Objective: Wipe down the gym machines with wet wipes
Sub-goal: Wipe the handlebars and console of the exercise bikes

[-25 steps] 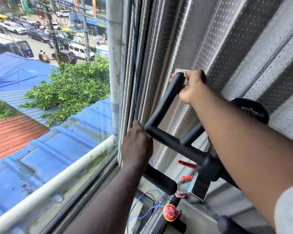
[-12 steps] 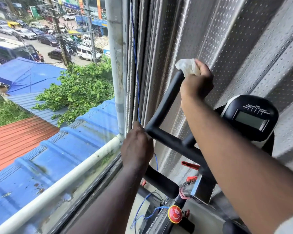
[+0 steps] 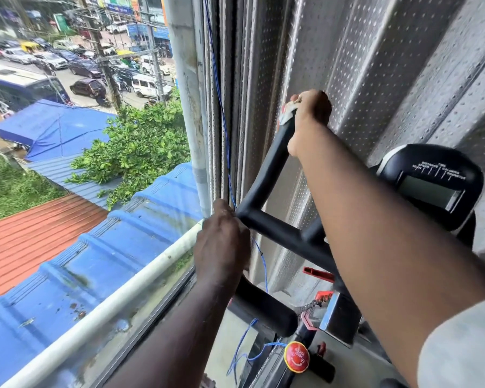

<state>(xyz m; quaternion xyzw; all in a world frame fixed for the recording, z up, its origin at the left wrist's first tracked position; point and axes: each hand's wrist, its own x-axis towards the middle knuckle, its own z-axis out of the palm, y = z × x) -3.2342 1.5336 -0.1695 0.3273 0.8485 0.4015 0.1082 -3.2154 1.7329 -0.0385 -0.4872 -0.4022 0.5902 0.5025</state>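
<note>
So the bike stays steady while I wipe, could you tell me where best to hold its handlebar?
Grip the handlebar at its lower corner, coming from the window side, as the left hand does: the round tube suits curled fingers, and the right hand and wipe occupy the top.

Take the grey window post [image 3: 189,113] as your marker. Left of it you see a leafy tree [image 3: 135,152], with a blue roof [image 3: 95,264] below it. A red roof [image 3: 31,236] lies farther left, and cars [image 3: 86,87] stand on a street higher up. Just right of the post, a blue wire [image 3: 221,113] runs down beside a perforated metal wall [image 3: 375,65].
</note>
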